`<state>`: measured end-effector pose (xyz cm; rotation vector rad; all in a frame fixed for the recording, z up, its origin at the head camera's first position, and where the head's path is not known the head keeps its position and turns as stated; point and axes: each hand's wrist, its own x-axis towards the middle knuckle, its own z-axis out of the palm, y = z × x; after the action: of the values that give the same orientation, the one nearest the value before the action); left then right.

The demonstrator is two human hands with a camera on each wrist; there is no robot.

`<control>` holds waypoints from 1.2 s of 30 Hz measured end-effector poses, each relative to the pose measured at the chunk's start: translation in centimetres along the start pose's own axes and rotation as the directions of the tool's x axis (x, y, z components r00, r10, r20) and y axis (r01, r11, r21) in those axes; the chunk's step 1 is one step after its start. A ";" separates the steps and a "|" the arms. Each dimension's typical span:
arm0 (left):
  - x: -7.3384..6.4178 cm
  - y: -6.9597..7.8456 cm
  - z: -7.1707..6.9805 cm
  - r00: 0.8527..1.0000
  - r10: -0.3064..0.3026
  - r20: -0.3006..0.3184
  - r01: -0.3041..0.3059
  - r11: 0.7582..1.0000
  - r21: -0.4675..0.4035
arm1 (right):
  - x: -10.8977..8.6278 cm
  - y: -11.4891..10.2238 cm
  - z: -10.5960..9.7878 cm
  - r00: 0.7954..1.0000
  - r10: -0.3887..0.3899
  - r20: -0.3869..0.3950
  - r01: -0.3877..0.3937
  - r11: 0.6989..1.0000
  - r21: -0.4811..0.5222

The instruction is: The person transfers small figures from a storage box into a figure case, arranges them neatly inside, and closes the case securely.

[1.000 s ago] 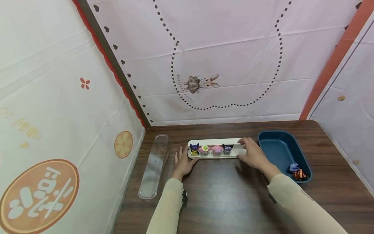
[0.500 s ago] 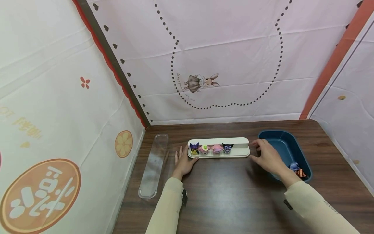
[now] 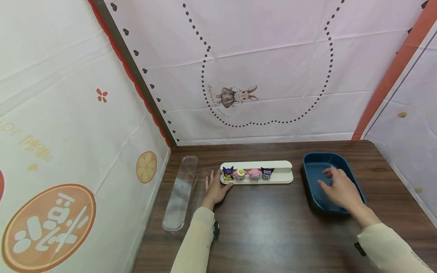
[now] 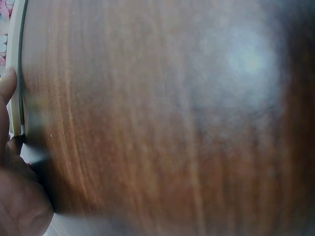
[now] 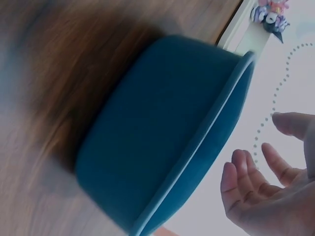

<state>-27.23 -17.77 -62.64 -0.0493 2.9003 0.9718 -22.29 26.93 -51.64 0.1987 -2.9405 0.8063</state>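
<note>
A long white box (image 3: 280,178) lies crosswise on the table. In its left and middle part stand several small cartoon figurines (image 3: 254,174), one purple and yellow, two pink, one dark-eared. My left hand (image 3: 215,191) holds the box's left end, thumb along the near edge and fingers round the end; the left wrist view shows the thumb (image 4: 8,84) against its side. My right hand (image 3: 341,189) is over the blue bin (image 3: 308,182), fingers slightly bent and apart, nothing between them. In the right wrist view the hand (image 5: 270,191) is above the bin's rim. Its contents are hidden behind the hand.
A long clear plastic lid (image 3: 179,193) lies left of the white box, near the left wall. Printed cloth (image 3: 273,76) covers the walls behind and beside the dark wooden table (image 3: 259,223).
My right hand has left the white box's right end and moved right, over the blue bin. The figurines seen in the bin are now covered by it. The left hand stays put.
</note>
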 end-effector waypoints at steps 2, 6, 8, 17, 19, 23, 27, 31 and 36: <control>0.0 0.0 0.0 1.000 0.000 -0.001 0.000 1.000 -0.011 | -0.2 0.6 -0.3 0.999 0.030 0.013 -0.030 0.999 -0.017; 0.0 0.0 0.1 1.000 0.000 -0.006 0.000 1.000 -0.008 | -0.6 1.9 -1.1 0.991 0.112 0.073 -0.108 0.992 -0.065; 0.1 -0.1 0.2 1.000 -0.002 -0.006 0.002 1.000 -0.013 | -0.8 2.5 -1.4 0.982 0.154 0.106 -0.145 0.985 -0.091; 0.6 -0.7 0.8 1.000 -0.007 -0.004 0.007 1.000 -0.024 | -1.1 4.3 -2.7 0.939 0.272 0.209 -0.231 0.952 -0.203; 0.7 -0.9 1.0 1.000 -0.003 -0.012 0.003 1.000 -0.021 | -1.0 4.3 -2.8 0.933 0.279 0.228 -0.228 0.947 -0.225; 0.7 -0.9 1.0 1.000 0.012 -0.024 -0.013 1.000 -0.017 | -0.6 4.1 -2.5 0.912 0.298 0.283 -0.224 0.938 -0.266; 0.4 -0.5 0.7 1.000 0.018 -0.011 -0.018 1.000 -0.013 | -0.3 4.1 -2.0 0.890 0.308 0.336 -0.211 0.932 -0.296; 0.1 -0.1 0.2 0.999 0.031 -0.015 -0.031 0.999 -0.027 | -0.1 4.2 -1.3 0.891 0.299 0.341 -0.195 0.932 -0.306; -0.2 0.1 0.1 0.999 0.034 -0.022 -0.035 0.999 -0.026 | 0.0 4.5 -0.6 0.901 0.282 0.331 -0.184 0.937 -0.296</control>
<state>-27.04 -17.64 -62.65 -0.0116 2.9167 1.0216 -22.92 31.07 -53.43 -0.0324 -3.4400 0.4312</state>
